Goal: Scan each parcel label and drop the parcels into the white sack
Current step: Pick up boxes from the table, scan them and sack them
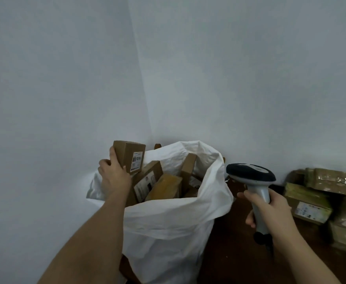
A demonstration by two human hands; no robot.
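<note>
White sack (168,232) is cut off below, parcels inside half hidden. Small labelled box (128,156) is gripped by left hand (114,175) over sack's left rim. Scanner (254,181) is clasped by right hand (270,212) right of sack; label text unreadable.

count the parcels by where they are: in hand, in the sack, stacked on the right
in the left hand: 1, a small box
showing in the sack: 3, more may be hidden
in the stack by the right wall: at least 5, too blurred for an exact count
total: about 9
</note>
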